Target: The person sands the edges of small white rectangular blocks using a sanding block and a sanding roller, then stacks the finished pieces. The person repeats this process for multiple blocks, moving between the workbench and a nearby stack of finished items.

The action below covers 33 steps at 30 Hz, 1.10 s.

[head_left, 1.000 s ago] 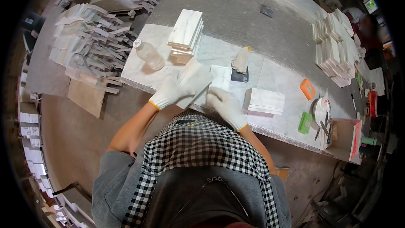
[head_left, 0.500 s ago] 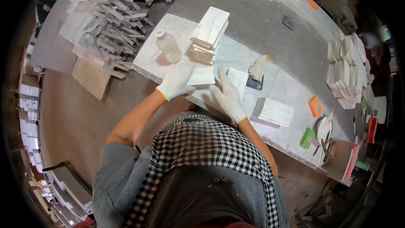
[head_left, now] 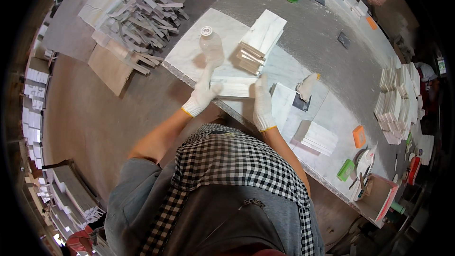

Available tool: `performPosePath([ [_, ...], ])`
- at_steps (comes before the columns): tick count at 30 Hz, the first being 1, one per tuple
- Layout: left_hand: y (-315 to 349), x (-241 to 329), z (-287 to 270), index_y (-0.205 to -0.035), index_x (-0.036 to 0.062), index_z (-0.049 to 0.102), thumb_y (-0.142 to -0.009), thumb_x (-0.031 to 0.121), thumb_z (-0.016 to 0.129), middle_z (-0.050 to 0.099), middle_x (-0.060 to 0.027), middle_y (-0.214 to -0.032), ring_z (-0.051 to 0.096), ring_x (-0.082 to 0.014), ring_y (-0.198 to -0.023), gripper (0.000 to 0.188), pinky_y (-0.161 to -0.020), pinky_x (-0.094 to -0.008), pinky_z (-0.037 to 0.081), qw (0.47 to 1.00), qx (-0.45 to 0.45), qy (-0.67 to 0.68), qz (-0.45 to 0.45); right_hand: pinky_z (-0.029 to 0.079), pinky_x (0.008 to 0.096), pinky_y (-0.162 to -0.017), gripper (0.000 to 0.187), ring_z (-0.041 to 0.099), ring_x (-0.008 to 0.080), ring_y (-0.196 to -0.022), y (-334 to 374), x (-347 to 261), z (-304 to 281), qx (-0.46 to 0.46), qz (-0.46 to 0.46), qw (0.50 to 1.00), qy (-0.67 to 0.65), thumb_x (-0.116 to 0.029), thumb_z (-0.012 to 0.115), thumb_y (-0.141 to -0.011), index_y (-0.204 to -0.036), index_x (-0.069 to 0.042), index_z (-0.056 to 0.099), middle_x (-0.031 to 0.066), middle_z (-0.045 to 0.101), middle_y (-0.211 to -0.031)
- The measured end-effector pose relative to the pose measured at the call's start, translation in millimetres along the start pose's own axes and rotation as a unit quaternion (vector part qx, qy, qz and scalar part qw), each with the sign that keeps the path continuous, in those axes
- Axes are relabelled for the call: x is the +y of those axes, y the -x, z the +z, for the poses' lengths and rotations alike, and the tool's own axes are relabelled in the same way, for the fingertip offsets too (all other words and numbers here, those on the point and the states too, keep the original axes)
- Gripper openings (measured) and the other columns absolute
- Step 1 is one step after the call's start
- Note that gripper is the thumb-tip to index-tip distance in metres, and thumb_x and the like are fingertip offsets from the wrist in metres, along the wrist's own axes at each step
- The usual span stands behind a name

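- Head view: the person's left hand point(head_left: 202, 96) is at the left end of a low stack of white slabs point(head_left: 237, 86), fingers extended and thumb spread across the near face.
- The right hand point(head_left: 262, 104) stands along the opposite end, fingers straight and together. Neither hand is curled into a fist; the stack is bracketed between them. From where I stand, I cannot tell how firmly they press.
- Stack position: near the front edge of the tabletop point(head_left: 327, 109), directly ahead of the person.
- Progress, as judged: the bracketed slabs are gathered into layers and look nearly even at the ends. A white piece point(head_left: 283, 102), just beside the right hand, remains apart from them.
- Behind the bracketed stack: a taller slab stack point(head_left: 263, 28), its lower layers staggered, so apparently not squared. A clear bottle point(head_left: 212, 50) with a white cap stands left of it.
- To the right: a dark pad point(head_left: 302, 103) with a crumpled white cloth item point(head_left: 307, 85) on it, then another low slab stack point(head_left: 320, 138), also separate.
- Further right: an orange block point(head_left: 359, 136), a green block point(head_left: 346, 169) and an open-topped box point(head_left: 377, 199).
- Far right: many stacked slabs point(head_left: 395, 99); their state of completion cannot be determined.
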<state>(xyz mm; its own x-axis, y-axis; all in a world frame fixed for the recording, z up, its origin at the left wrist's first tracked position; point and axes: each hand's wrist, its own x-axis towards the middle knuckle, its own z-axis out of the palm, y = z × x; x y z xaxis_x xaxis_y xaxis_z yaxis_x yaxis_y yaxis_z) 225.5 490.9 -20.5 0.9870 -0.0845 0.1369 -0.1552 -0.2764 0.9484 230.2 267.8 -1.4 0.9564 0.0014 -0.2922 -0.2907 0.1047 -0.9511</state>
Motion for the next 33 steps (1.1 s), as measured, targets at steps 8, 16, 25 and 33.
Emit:
performPosePath([
  [8, 6, -27, 33, -0.146, -0.0047, 0.037, -0.103, 0.048, 0.045, 0.045, -0.016, -0.146, 0.041, -0.0251, -0.135, 0.068, -0.114, -0.0341, 0.028, 0.967, 0.109, 0.228, -0.036, 0.026, 0.0334, -0.117, 0.074, 0.033, 0.0251, -0.143, -4, 14, 1, -0.004, 0.024, 0.988, -0.151, -0.049, 0.045, -0.102, -0.154, 0.001, 0.029, 0.0147, 0.034, -0.157],
  [16, -3, 24, 34, -0.122, 0.0057, 0.057, -0.096, 0.044, 0.06, 0.064, -0.0136, -0.109, 0.058, -0.0232, -0.104, 0.047, -0.096, -0.0371, 0.044, 0.986, 0.109, -0.031, -0.12, 0.03, 0.0386, -0.115, 0.066, 0.038, 0.0376, -0.14, 3, -5, 2, 0.028, -0.057, 0.989, 0.132, -0.036, 0.047, -0.1, -0.153, 0.0, 0.03, 0.026, 0.039, -0.151],
  [25, -7, 72, 17, -0.132, -0.0019, 0.05, -0.071, 0.032, 0.081, 0.055, -0.0225, -0.131, 0.052, -0.0375, -0.121, 0.077, -0.103, -0.0446, 0.042, 0.935, -0.035, -0.35, 0.054, 0.032, 0.0435, -0.115, 0.078, 0.038, 0.0386, -0.141, 71, -73, -89, -0.022, -0.164, 0.917, 0.363, -0.039, 0.072, -0.082, -0.143, 0.002, 0.045, 0.0266, 0.042, -0.149],
  [33, -30, 89, 42, -0.138, -0.0009, 0.044, -0.058, 0.03, 0.084, 0.054, -0.0233, -0.125, 0.051, -0.0392, -0.118, 0.095, -0.103, -0.0471, 0.042, 0.851, -0.169, -0.483, 0.12, 0.029, 0.0543, -0.115, 0.101, 0.036, 0.0435, -0.138, 126, -78, -225, -0.023, -0.115, 0.655, 0.746, -0.046, 0.083, -0.068, -0.146, 0.0, 0.038, 0.0246, 0.042, -0.147],
])
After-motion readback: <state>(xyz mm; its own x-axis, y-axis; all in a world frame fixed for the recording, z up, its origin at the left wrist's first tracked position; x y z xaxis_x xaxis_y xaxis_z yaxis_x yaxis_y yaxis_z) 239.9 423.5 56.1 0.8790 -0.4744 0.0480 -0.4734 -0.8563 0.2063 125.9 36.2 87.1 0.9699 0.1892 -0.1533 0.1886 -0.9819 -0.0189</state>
